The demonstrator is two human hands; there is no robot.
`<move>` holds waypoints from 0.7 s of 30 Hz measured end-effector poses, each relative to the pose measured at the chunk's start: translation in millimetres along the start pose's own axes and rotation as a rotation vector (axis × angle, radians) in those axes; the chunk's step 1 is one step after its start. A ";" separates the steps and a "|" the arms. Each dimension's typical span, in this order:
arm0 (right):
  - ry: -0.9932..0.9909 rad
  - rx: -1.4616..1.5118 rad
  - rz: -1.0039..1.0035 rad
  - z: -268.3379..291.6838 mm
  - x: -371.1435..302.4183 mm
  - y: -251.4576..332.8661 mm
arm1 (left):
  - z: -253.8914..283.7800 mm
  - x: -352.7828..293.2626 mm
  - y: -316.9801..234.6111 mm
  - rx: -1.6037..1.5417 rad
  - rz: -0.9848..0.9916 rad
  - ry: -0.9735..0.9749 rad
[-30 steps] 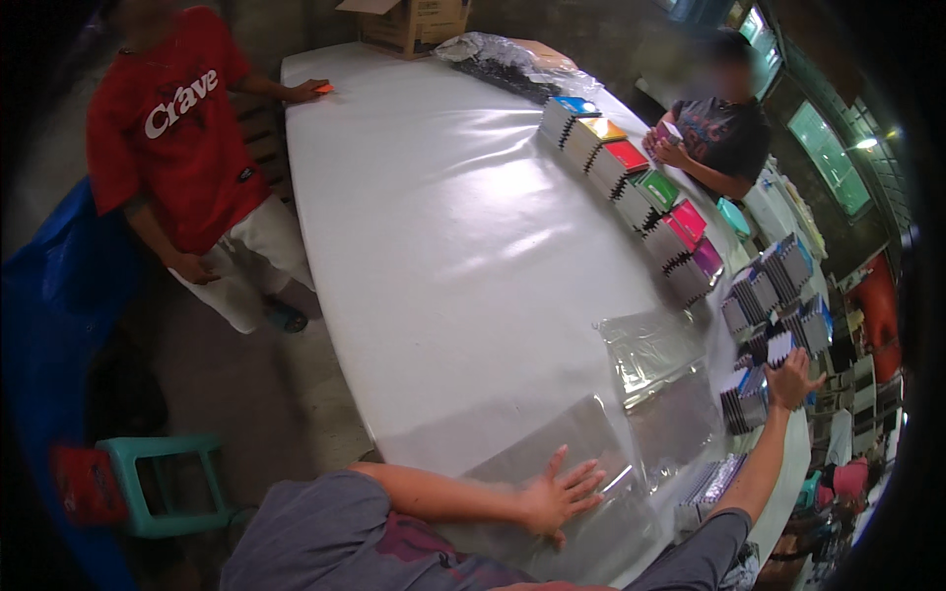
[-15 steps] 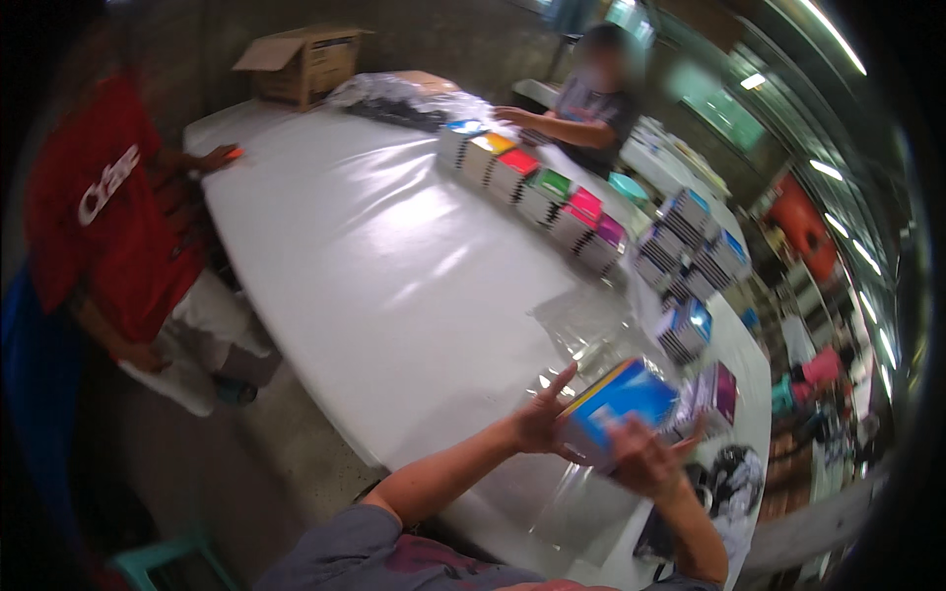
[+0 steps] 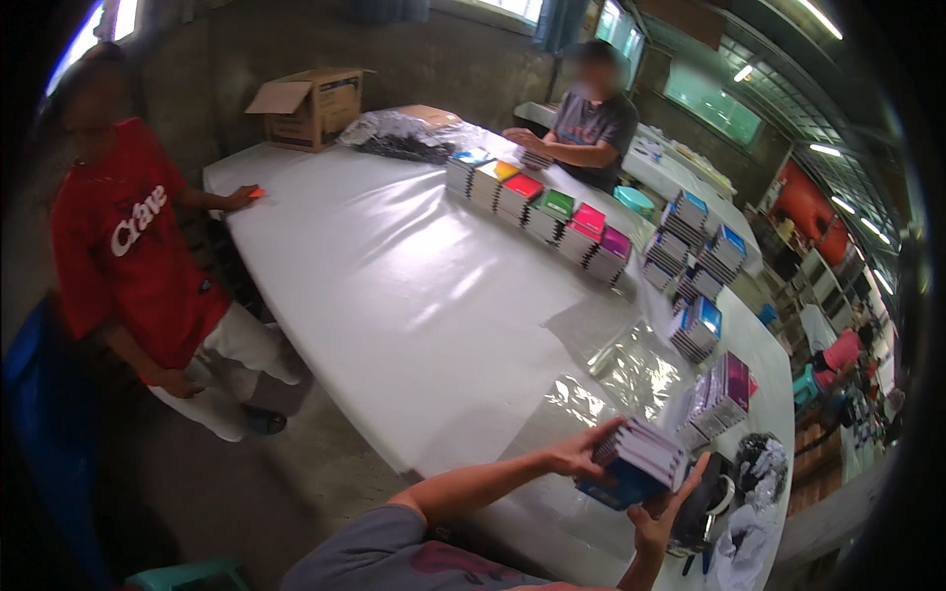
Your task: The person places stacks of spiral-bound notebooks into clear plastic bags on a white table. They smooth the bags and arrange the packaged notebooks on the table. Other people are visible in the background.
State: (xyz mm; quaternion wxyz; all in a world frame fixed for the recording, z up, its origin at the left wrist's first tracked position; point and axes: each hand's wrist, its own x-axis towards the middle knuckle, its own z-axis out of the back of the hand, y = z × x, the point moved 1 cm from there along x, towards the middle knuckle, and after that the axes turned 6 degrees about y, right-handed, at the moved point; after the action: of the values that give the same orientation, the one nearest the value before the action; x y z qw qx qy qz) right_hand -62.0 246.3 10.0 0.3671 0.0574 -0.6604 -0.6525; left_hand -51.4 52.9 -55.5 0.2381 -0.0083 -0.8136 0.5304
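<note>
Over the near right part of the table I hold a stack of spiral notebooks [image 3: 645, 455] with a dark blue cover, tilted so its pale page edges face up. My left hand [image 3: 589, 457] grips the stack's left side, thumb and fingers wrapped on it. My right hand [image 3: 662, 520] is at its lower right corner, thumb below and fingers stretched along the side. Flat clear plastic bags [image 3: 631, 369] lie just beyond the stack. A purple-covered notebook stack [image 3: 719, 394] stands to its right.
Stacks of notebooks in several colours [image 3: 537, 212] line the table's [image 3: 374, 315] far right side; blue-topped stacks [image 3: 698, 330] stand nearer. A tape dispenser [image 3: 705, 497] and crumpled plastic [image 3: 759, 473] lie by my right hand. One person in red stands left, another works beyond the row. A cardboard box [image 3: 315, 108] sits far left.
The notebook stack has been turned from its bright blue cover facing up to its page edges facing up. Both hands have moved slightly lower and right with it.
</note>
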 end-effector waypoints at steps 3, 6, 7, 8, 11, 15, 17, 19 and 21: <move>-0.027 0.044 -0.154 -9.6 -12.7 -1.6 | -4.4 -0.2 20.3 0.006 0.113 0.074; -0.002 -0.125 -0.184 21.6 -43.5 -62.8 | -17.5 -7.9 33.1 0.148 0.092 0.031; 0.005 -0.113 -0.192 24.0 -47.0 -77.4 | -21.6 -11.8 30.0 0.230 0.048 0.011; -0.001 -0.002 -0.192 20.6 -49.2 -85.0 | -25.8 -13.5 26.9 0.314 0.006 -0.002; -0.074 0.027 -0.198 12.4 -45.9 -99.7 | -42.8 -10.5 29.4 0.359 -0.057 -0.263; -0.175 -0.056 -0.224 11.7 -42.9 -119.7 | -46.6 -7.1 33.2 0.432 0.092 -0.417; -0.233 -0.101 -0.148 9.3 -41.8 -121.5 | -42.5 -6.3 38.2 0.477 0.087 -0.398; -0.211 -0.171 -0.113 9.4 -43.0 -121.3 | -38.0 -6.2 40.2 0.530 0.045 -0.370; -0.183 -0.272 -0.064 9.1 -47.4 -126.7 | -32.9 -8.6 47.7 0.542 -0.020 -0.347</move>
State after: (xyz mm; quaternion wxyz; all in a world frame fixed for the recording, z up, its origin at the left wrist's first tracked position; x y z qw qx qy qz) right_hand -83.9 262.1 -122.8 0.2887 -0.0312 -0.5945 -0.7498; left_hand -42.1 99.7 -89.5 0.0947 0.1539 -0.6711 0.7190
